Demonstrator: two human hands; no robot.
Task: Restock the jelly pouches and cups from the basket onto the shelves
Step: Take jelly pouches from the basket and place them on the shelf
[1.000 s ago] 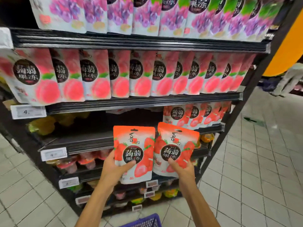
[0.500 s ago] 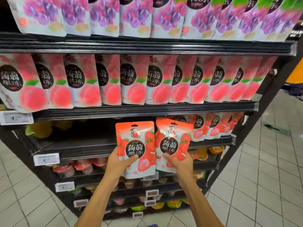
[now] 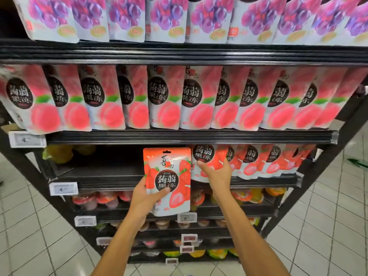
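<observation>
Shelf [image 3: 109,174]: black, ribbed front edge.
Left hand [image 3: 146,198]: grips glossy flat pouch [image 3: 167,168], upright.
Right hand [image 3: 216,174]: grips second pouch [image 3: 205,154] on shelf.

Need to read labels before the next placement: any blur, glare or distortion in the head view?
Head view: peach pouches and grape pouches motion-smeared; strawberry pouch in the left hand sharp, slight sheen on its film; upright leans outward, wide-angle distortion; price tag unreadable.
</observation>
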